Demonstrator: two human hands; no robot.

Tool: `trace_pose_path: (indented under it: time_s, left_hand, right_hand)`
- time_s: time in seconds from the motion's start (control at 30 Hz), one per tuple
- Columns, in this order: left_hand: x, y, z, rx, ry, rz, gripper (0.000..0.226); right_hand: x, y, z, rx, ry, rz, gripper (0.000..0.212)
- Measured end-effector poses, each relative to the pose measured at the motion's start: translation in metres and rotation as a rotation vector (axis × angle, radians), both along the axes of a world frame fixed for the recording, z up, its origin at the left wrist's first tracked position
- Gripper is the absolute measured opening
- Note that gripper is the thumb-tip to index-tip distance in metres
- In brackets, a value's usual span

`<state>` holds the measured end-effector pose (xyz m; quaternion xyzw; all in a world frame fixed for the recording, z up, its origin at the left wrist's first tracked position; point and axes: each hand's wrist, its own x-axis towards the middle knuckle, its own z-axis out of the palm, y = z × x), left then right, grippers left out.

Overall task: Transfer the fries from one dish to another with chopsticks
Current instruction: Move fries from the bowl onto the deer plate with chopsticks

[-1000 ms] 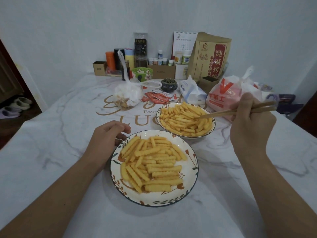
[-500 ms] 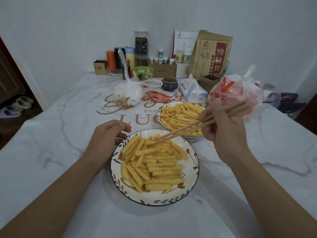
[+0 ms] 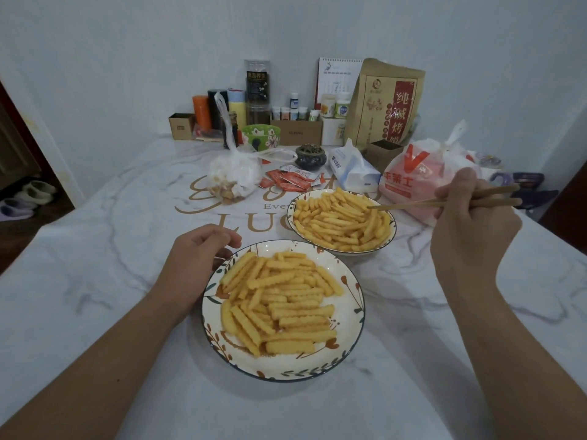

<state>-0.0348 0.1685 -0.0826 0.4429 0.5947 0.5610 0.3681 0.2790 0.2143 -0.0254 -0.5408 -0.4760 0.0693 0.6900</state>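
Two round floral dishes hold crinkle-cut fries. The near dish [image 3: 349,293] sits in front of me with a pile of fries [image 3: 279,303]. The far dish [image 3: 290,211] lies behind it to the right, also full of fries [image 3: 343,223]. My right hand [image 3: 470,227] grips wooden chopsticks [image 3: 422,203], whose tips rest over the right part of the far dish among the fries. My left hand [image 3: 197,252] rests on the table with fingers curled, touching the near dish's left rim.
Beyond the dishes lie a knotted plastic bag of food [image 3: 233,176], red sauce packets [image 3: 290,181], a tissue pack [image 3: 351,168] and a red-and-white bag [image 3: 419,176]. Jars, bottles, boxes and a brown paper bag [image 3: 387,103] line the wall. The marble table [image 3: 95,265] stretches left.
My right hand has swung the chopsticks from the near dish, where their tips were half a second ago, back to the far dish. My left hand has stayed put.
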Motion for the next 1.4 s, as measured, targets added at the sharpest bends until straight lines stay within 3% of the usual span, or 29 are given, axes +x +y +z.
trace_pose_path:
  time_s: [0.13, 0.3, 0.47, 0.63, 0.8, 1.0, 1.2, 1.4]
  left_hand:
    - [0.001, -0.001, 0.001, 0.005, -0.016, 0.003, 0.034]
    - [0.001, -0.001, 0.001, 0.005, -0.018, 0.003, 0.035]
    - [0.001, -0.001, 0.001, 0.010, -0.022, -0.003, 0.033]
    - [0.001, -0.002, 0.001, 0.013, -0.048, -0.021, 0.024]
    - [-0.001, 0.000, -0.002, 0.021, -0.034, -0.018, 0.029]
    - [-0.001, 0.001, -0.002, 0.021, -0.028, -0.007, 0.035]
    - [-0.002, 0.000, -0.002, 0.019, -0.033, -0.007, 0.029]
    - [-0.001, 0.001, -0.001, 0.020, -0.041, -0.001, 0.032]
  right_hand:
    - [-0.001, 0.000, -0.002, 0.028, -0.131, -0.044, 0.065]
    - [-0.003, -0.001, -0.001, 0.044, -0.204, -0.061, 0.056]
    - [-0.008, -0.003, -0.007, 0.043, -0.290, -0.016, 0.060]
    - [-0.008, -0.005, -0.004, 0.080, -0.152, 0.022, 0.058]
    - [-0.008, -0.007, 0.004, 0.124, 0.283, 0.290, 0.056]
    - [-0.008, -0.008, 0.010, 0.057, 0.524, 0.469, 0.054]
    - [-0.016, -0.017, 0.011, 0.010, 0.439, 0.630, 0.061]
    - [-0.034, -0.022, -0.002, -0.057, 0.264, 0.797, 0.050]
